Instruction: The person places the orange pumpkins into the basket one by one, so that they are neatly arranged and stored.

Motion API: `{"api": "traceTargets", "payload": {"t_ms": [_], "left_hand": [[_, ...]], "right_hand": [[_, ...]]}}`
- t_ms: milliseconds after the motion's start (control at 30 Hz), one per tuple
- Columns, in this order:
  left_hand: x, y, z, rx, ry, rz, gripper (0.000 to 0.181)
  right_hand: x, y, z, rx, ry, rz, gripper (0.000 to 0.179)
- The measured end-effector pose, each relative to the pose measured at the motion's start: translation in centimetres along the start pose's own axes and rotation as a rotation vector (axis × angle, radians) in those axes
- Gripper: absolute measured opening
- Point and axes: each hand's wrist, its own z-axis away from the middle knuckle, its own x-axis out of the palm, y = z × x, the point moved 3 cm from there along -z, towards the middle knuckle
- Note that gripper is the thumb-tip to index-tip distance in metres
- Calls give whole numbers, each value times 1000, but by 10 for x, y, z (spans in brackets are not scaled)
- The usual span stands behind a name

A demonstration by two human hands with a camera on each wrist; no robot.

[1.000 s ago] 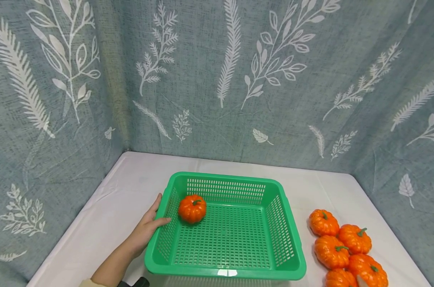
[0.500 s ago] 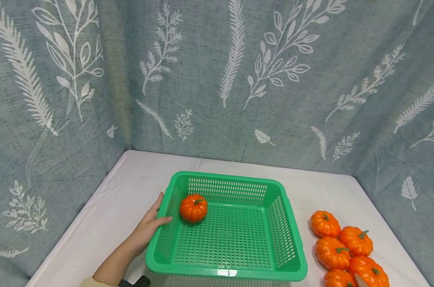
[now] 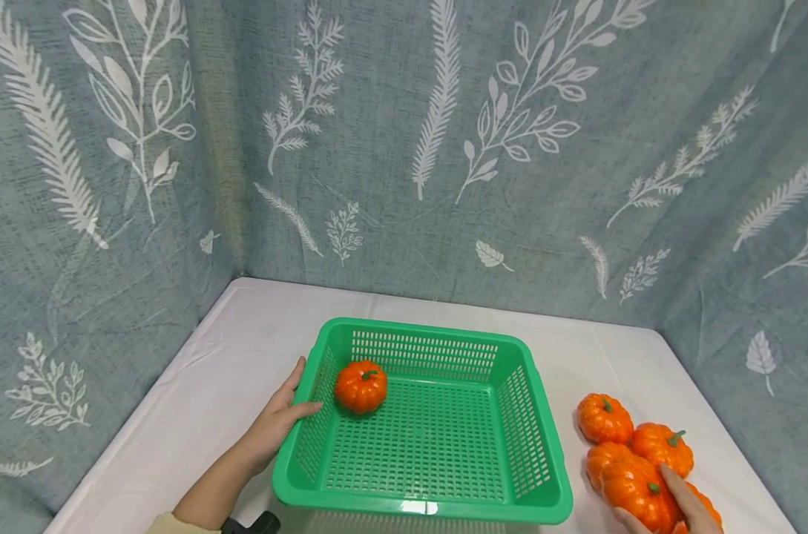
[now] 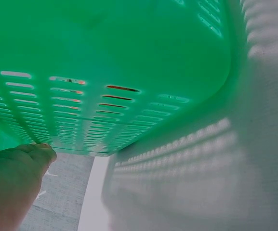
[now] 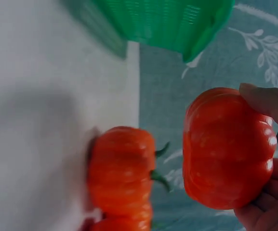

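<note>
Left hand (image 3: 274, 423) clamped on one basket (image 3: 484, 509), one pumpkin (image 3: 360, 389) inside; right hand (image 3: 691, 506) gripping second pumpkin (image 5: 228, 151); four more pumpkins (image 3: 661, 448) nearby.

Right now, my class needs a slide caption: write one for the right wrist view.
A right hand holds a shiny orange pumpkin, with other pumpkins and a green basket in the background.

The 2 hands grip: left hand (image 3: 274, 425) at the left rim of the green basket (image 3: 484, 512), thumb hooked inward; right hand (image 3: 691, 508) to the basket's right, fingers curled.
</note>
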Motion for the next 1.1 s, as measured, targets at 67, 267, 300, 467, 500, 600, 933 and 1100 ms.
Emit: {"api": "traceTargets", "payload": {"t_ms": [67,267,300,467,500,600,933,1100], "left_hand": [[0,1,0,-4,-6,4,80],[0,-1,-1,-28,3,-15,80],[0,-1,-1,-33,8,-18,80],[0,-3,-3,-46,21,-36,79],[0,-3,-3,-43,22,-42,79],[0,-3,-3,-34,26,-56,79],[-1,-2,-4,-37,36,-82,79],[-1,-2,-4,-37,44,-76,79]], "right_hand": [[-8,-10,2,-58,-5,-27,118],[-43,-66,23,-360,135,-174,94],[-46,-73,26,-391,151,-174,93],[-57,-100,30,-540,171,-205,88],[-58,-104,30,-571,174,-226,87],[-61,-120,30,-670,190,-245,86],[-58,-176,34,-932,181,-243,84],[-50,-199,31,-1007,132,-291,81]]}}
